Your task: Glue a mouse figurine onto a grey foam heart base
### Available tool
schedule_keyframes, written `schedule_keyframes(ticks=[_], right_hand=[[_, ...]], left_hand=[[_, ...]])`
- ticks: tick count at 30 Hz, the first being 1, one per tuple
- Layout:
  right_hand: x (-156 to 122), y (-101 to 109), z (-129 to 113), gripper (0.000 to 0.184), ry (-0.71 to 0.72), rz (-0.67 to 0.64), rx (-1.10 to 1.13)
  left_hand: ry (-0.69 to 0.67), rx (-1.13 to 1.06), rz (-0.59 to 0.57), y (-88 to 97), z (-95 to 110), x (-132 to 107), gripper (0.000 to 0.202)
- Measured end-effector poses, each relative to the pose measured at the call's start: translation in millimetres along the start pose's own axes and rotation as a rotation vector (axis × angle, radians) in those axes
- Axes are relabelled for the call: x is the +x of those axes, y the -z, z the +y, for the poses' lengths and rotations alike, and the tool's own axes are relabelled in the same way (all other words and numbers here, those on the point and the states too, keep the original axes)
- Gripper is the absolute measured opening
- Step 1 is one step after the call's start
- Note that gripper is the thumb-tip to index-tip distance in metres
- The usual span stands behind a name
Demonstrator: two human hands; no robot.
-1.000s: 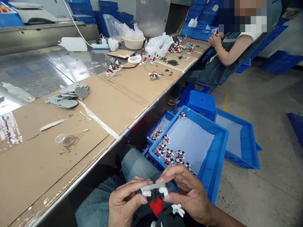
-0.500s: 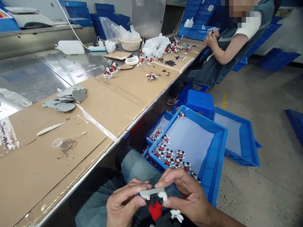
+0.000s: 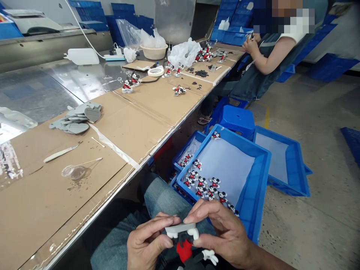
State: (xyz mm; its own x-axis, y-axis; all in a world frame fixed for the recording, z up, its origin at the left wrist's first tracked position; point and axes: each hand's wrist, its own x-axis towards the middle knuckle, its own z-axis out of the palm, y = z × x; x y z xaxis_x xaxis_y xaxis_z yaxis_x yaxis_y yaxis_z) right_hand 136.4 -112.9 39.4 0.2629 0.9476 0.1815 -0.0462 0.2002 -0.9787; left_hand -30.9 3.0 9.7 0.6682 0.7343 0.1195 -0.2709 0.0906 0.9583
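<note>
Over my lap, both hands pinch a small mouse figurine [image 3: 187, 247] with red shorts and white shoes, held upside down. A flat grey base piece [image 3: 180, 227] sits against its shoes. My left hand [image 3: 146, 242] grips the left shoe and base with thumb and fingers. My right hand [image 3: 225, 234] curls over the base's right end and the other shoe. A blue tray [image 3: 254, 195] to my right holds several finished figurines [image 3: 206, 185] on white paper.
A cardboard-covered table [image 3: 135, 127] carries a pile of grey heart bases [image 3: 75, 118], a white-handled tool [image 3: 60, 152], a cotton swab and small dish [image 3: 75, 171]. More figurines and tape [image 3: 155, 71] lie farther along. Another person [image 3: 270, 56] sits working at the far end. Further blue trays [image 3: 284, 163] rest on the floor.
My hands and the figurine have dropped slightly lower in view over the last second; their grip is the same. The view shifted a little.
</note>
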Motion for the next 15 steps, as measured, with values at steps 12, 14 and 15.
schedule_keyframes(ticks=[12, 14, 15], right_hand=[[14, 7, 18, 0.037, -0.417, 0.484, 0.434], [22, 29, 32, 0.041, -0.432, 0.631, 0.531], [27, 45, 41, 0.043, -0.432, 0.710, 0.558]], left_hand=[[0.620, -0.198, 0.195, -19.7, -27, 26, 0.038], [0.642, -0.180, 0.171, -27.8, -27, 46, 0.048], [0.606, -0.125, 0.156, -29.5, -25, 57, 0.051]])
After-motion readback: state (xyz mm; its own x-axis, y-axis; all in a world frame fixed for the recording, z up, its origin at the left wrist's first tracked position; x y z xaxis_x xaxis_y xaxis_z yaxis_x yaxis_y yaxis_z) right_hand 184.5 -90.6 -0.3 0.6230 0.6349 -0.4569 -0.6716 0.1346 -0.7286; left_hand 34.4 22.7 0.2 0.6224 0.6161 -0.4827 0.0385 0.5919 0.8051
